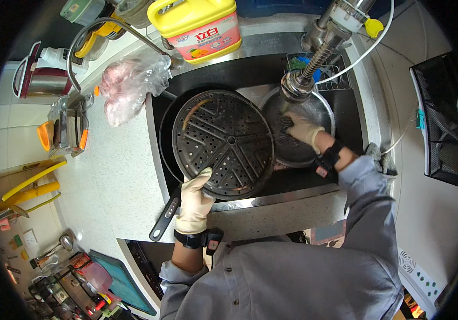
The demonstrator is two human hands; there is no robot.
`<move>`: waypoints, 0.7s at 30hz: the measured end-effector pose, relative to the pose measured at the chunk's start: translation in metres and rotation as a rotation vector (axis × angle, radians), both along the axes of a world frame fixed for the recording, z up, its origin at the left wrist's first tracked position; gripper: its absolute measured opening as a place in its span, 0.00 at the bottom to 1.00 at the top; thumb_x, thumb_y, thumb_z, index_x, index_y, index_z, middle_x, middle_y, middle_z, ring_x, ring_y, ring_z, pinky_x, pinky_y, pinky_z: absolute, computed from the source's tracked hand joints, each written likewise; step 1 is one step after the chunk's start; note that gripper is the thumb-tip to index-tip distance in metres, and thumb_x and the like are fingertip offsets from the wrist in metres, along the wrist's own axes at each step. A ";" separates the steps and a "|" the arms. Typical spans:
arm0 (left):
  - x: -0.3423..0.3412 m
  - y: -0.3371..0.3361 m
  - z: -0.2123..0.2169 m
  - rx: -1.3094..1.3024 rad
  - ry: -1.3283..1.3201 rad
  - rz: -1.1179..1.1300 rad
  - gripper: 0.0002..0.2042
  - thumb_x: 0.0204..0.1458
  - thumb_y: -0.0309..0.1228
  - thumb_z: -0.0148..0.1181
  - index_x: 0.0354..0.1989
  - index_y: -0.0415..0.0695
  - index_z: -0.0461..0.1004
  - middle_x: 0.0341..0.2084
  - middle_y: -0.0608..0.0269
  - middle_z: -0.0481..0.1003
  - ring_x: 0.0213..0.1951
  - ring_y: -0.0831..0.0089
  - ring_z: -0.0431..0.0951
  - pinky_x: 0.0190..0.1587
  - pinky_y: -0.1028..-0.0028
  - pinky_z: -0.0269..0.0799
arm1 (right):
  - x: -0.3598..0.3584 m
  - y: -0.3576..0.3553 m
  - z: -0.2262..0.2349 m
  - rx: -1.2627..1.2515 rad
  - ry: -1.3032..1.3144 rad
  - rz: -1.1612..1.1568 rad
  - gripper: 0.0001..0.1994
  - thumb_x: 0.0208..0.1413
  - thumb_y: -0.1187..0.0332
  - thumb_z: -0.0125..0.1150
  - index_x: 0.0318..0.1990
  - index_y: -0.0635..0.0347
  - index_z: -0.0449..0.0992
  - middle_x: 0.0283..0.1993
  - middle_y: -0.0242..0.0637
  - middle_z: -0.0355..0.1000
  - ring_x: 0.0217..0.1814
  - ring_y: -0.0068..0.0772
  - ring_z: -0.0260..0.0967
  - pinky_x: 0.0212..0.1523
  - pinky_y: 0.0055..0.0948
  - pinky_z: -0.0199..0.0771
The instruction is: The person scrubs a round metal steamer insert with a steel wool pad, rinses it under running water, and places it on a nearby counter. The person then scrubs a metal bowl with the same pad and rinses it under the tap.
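My left hand [194,205], in a cream rubber glove, grips the near edge of a round, dark metal steamer plate [239,165] full of small holes, with the thumb on top. The plate is tilted over the sink [250,73]. Under it lies a black pan [165,140], mostly hidden, whose handle [166,213] sticks out beside my left wrist. My gloved right hand [302,129] reaches into a round metal basin [327,114] at the right of the sink. Its fingers are closed over a dark, mesh-like scrubber [286,133], blurred and partly covered.
A spring-neck faucet [298,85] hangs over the basin. A yellow detergent jug [202,29] stands behind the sink, and a wire rack [341,80] sits at its far right corner. On the left counter [114,181] lies a clear plastic bag [133,85] with pinkish contents.
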State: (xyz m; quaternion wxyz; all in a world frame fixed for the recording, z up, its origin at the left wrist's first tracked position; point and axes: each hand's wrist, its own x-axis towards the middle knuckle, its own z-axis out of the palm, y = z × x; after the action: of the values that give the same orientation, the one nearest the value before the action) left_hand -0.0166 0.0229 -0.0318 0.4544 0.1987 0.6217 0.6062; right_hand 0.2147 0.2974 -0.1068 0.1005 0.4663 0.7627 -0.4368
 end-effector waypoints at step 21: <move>0.005 0.025 0.038 0.114 -0.611 0.056 0.27 0.31 0.08 0.50 0.48 0.29 0.69 0.32 0.46 0.78 0.31 0.60 0.80 0.40 0.69 0.78 | -0.124 -0.095 0.073 0.402 0.637 0.125 0.18 0.60 0.62 0.50 0.51 0.66 0.66 0.45 0.56 0.68 0.40 0.57 0.70 0.43 0.45 0.73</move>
State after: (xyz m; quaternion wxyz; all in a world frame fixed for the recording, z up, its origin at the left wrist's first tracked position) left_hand -0.0112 0.0477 0.0065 0.5915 0.0154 0.4267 0.6839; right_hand 0.0903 0.2026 -0.0340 -0.2086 0.2701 0.8532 -0.3943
